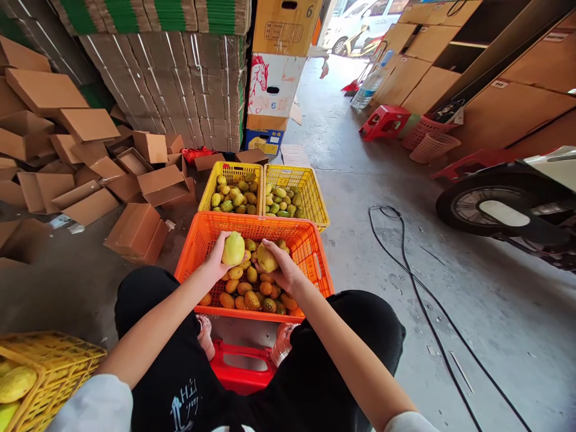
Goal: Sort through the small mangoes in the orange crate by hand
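Observation:
An orange crate (310,252) stands on the floor between my knees, holding several yellow, orange and green mangoes (252,294). My left hand (218,258) is closed around a large pale-yellow mango (233,248), held just above the fruit in the crate. My right hand (281,267) grips a smaller yellow mango (267,259) right beside it, also over the crate. Both arms reach forward over my black trousers.
Two yellow crates (207,192) (317,201) of mangoes stand behind the orange one. A third yellow crate (54,360) is at my left, a red stool (240,372) under me. Loose cardboard boxes (139,231) litter the left; a scooter wheel (490,207) and black cable (405,264) lie right.

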`<state>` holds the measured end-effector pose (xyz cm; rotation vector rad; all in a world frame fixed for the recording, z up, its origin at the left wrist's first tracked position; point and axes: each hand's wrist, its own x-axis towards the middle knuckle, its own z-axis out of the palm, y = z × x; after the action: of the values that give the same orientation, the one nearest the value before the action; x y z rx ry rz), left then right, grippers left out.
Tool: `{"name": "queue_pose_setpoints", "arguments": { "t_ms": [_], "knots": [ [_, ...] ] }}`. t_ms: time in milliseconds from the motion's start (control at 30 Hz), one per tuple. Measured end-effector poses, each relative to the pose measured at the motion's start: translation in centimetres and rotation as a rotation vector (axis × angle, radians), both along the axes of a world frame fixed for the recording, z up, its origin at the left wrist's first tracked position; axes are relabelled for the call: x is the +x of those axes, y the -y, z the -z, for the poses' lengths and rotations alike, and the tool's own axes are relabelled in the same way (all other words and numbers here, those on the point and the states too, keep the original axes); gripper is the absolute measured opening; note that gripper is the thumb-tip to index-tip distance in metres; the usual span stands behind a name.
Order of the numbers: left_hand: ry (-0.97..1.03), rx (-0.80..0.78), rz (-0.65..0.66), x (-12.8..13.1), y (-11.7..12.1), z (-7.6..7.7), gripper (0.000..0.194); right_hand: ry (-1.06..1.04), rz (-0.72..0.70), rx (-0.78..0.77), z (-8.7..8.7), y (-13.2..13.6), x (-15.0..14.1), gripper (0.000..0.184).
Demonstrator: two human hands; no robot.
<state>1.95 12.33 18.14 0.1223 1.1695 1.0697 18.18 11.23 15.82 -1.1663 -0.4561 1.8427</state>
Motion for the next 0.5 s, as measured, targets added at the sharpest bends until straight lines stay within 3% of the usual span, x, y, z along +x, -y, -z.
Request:
{"name": "queue_pose_setpoints", "arguments": {
  "t_ms": [233, 333, 500],
  "knots": [
    [0.006, -0.036, 0.05, -0.19, 0.01, 0.24, 0.021, 0.007, 0.032, 0.063, -0.18, 0.14, -0.06, 0.03],
    [-0.035, 0.033, 0.078, -0.13, 0.18, 0.6, 0.027, 0.012, 0.079, 0.017, 0.11, -0.06, 0.11, 0.024],
    [-0.052, 0.057, 0.073, -0.15, 0.3, 0.81, 0.028, -0.046, 0.019, -0.056, 0.18, -0.37, 0.57, 0.019]
  ]
}}
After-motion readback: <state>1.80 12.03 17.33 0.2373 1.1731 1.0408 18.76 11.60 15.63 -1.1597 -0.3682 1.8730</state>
